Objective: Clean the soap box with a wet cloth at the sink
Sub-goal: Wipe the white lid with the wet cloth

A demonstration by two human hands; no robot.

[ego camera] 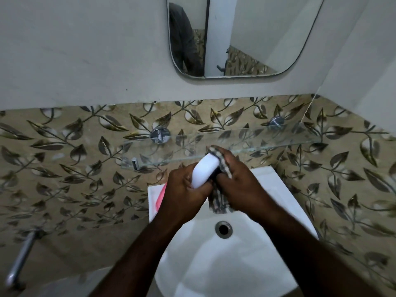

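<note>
Both forearms [137, 256] reach up from the bottom edge and meet above the sink [285, 189], with the drain [224, 229] open below the wrists. The left hand [184, 189] grips the soap box [205, 169]: its fingers [199, 185] are curled round the lower end, so the box stands tilted, its upper end rising beyond the fingertips toward the glass shelf [246, 144]. The right hand [237, 174] holds the cloth [219, 200], fingers folded over it and pressing it against the box's right side. A loose tail of cloth hangs below the fingers toward the basin.

To wipe well, I judge the left fingers should hold firm near the end while the right drags the cloth along the whole length. Then the box should turn so the part hidden under the left fingers also gets wiped. Working over the basin lets drips fall in.

The soap box is plain white, smooth and rounded at its corners, and looks like plastic. Blur hides any residue on it. The cloth is checked in dark and pale; whether it is wet cannot be told. A pink object [160, 196] lies on the sink ledge just left of the left hand.
</note>
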